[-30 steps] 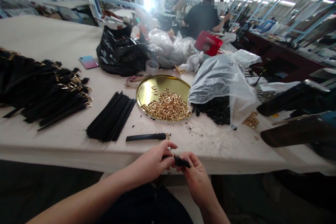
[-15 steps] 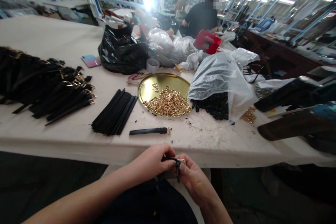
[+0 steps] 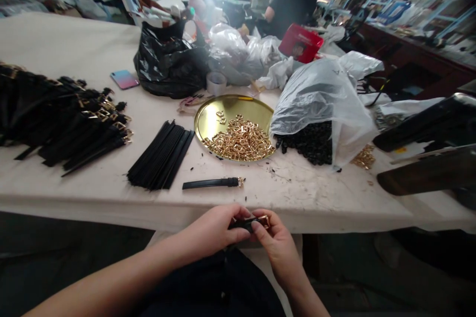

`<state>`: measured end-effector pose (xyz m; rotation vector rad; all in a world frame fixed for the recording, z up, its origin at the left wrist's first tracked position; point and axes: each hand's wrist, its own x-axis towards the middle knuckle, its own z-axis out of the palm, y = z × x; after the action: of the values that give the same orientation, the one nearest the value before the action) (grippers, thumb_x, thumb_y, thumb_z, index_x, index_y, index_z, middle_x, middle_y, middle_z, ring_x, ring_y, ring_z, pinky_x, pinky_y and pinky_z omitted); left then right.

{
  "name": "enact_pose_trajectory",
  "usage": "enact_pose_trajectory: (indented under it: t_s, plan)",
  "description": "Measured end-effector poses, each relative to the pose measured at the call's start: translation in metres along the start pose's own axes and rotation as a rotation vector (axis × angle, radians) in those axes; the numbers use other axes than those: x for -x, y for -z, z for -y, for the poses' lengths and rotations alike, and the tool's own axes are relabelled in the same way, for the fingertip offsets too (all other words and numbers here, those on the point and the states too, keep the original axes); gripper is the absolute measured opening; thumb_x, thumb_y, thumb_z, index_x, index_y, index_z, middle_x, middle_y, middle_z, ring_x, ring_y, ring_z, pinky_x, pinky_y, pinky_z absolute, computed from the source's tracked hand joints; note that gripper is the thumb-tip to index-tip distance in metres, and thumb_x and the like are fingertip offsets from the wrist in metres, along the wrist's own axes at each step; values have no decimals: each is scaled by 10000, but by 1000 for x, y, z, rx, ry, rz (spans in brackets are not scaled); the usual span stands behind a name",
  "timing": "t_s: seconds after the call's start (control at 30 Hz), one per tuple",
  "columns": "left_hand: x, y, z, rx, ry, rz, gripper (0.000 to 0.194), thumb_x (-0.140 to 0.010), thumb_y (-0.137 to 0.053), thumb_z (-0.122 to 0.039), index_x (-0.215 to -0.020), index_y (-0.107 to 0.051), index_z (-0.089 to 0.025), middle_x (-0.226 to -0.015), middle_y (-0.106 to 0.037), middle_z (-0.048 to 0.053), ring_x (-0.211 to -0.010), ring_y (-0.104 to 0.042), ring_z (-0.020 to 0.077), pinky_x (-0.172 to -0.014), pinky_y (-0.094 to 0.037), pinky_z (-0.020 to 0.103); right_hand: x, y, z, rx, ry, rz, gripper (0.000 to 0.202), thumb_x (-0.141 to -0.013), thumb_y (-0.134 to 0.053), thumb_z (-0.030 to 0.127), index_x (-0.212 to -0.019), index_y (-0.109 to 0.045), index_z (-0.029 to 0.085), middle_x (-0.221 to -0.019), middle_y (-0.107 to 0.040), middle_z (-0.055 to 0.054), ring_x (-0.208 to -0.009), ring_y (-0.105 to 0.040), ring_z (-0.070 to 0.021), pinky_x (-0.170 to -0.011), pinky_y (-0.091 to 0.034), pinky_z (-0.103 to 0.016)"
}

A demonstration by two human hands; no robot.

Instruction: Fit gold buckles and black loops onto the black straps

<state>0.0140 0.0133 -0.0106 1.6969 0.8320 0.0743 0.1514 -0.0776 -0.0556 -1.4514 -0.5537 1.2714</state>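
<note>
Just off the table's front edge, my left hand (image 3: pixel 223 228) pinches a short black strap (image 3: pixel 243 224) between thumb and fingers. My right hand (image 3: pixel 273 235) grips the strap's other end, where a gold buckle (image 3: pixel 265 221) shows at the fingertips. Part of the strap is covered by my fingers. On the table ahead lies one finished-looking black buckle strap (image 3: pixel 211 184), its gold buckle to the right. Behind it, a round gold tray (image 3: pixel 208 114) bears a heap of gold buckles (image 3: pixel 245 141). A stack of plain black straps (image 3: pixel 159 156) lies left of the tray.
Many buckled straps (image 3: pixel 74 119) are piled at the left, near a phone (image 3: pixel 124 79). A black bag (image 3: pixel 169 64), a tape roll (image 3: pixel 216 82) and a red box (image 3: pixel 300 43) stand behind. Right of the tray, a clear plastic bag (image 3: pixel 316 94) spills small black pieces (image 3: pixel 308 143).
The strap's end, which hung down from the buckle, now lies along the strap under my right thumb. My right hand has shifted slightly up and right. The view has tilted down a little.
</note>
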Motion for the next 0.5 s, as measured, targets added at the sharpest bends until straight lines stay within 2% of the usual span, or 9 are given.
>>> enact_pose_trajectory:
  t_s: [0.07, 0.17, 0.37, 0.5]
  plan:
    - [-2, 3, 5, 106, 44, 64, 299, -718, -565, -279, -1002, -565, -183, -951, -629, 31, -834, -582, 179, -718, -445, 262, -2, 2, 0, 38, 10, -7, 304, -693, -648, 424, -872, -553, 196, -638, -564, 25, -552, -529, -120, -551, -446, -250]
    - [-5, 6, 13, 277, 144, 165, 246, -729, -523, -277, -937, -555, -151, -850, -640, 31, -695, -601, 158, -612, -459, 252, -4, 2, -1, 65, 20, -40, 276, -716, -624, 422, -860, -544, 201, -576, -530, 43, -516, -518, -118, -514, -435, -240]
    - [-9, 2, 15, 241, 164, 120, 197, -707, -537, -285, -843, -575, -147, -721, -638, 5, -646, -593, 148, -569, -442, 229, -6, 0, -4, 118, 20, -82, 296, -659, -680, 382, -829, -519, 200, -609, -556, 38, -527, -538, -128, -516, -443, -249]
    - [-10, -2, 16, 201, 173, 117, 195, -714, -531, -292, -831, -583, -145, -695, -641, 5, -639, -593, 146, -558, -431, 218, -4, 0, -7, 260, 65, -138, 252, -696, -642, 377, -827, -518, 200, -606, -554, 30, -545, -544, -144, -528, -430, -259]
